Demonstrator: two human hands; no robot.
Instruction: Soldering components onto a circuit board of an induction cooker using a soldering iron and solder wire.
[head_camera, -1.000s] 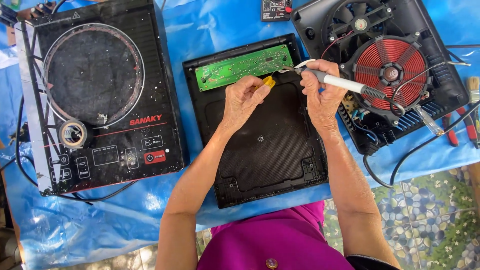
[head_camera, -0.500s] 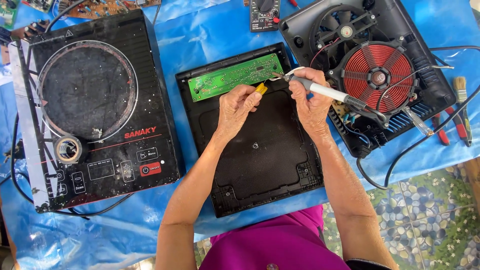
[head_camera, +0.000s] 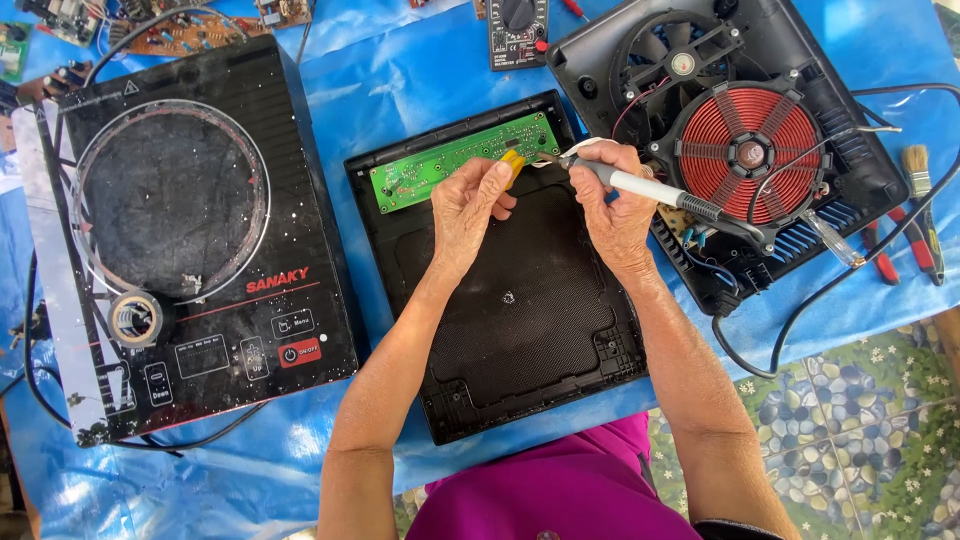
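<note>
Left hand: the left hand (head_camera: 470, 205) is closed in a pinch on a small yellow piece (head_camera: 514, 162), pressing it at the lower edge of the green circuit board (head_camera: 463, 160).
Right hand: the right hand (head_camera: 605, 205) is wrapped tight around the soldering iron (head_camera: 640, 186), held like a pencil, with its metal tip just beside the yellow piece.
Where the board is: the green circuit board lies along the top edge of the black cooker case (head_camera: 505, 290), in the upper middle of the frame.
How to do it well: I think the tip should touch only the one spot on the board, and the yellow piece should stay very still. Resting both wrists on the case would help keep the hands steady. Fingers should stay back from the hot tip.
Watch out: the iron's black cord (head_camera: 800, 330) runs off to the right and could tug the tool.
Around them: a black cooktop (head_camera: 180, 240) with a tape roll (head_camera: 135, 318) sits at the left; an opened cooker with a red coil (head_camera: 750, 150) and a fan (head_camera: 680, 60) sits at the upper right, all on the blue bench cover (head_camera: 400, 60).
Change from before: the whole scene now sits lower in the frame, so the view has tipped up a bit. More of the things at the top edge show. Both hands hold the same things at the same spot on the board.
</note>
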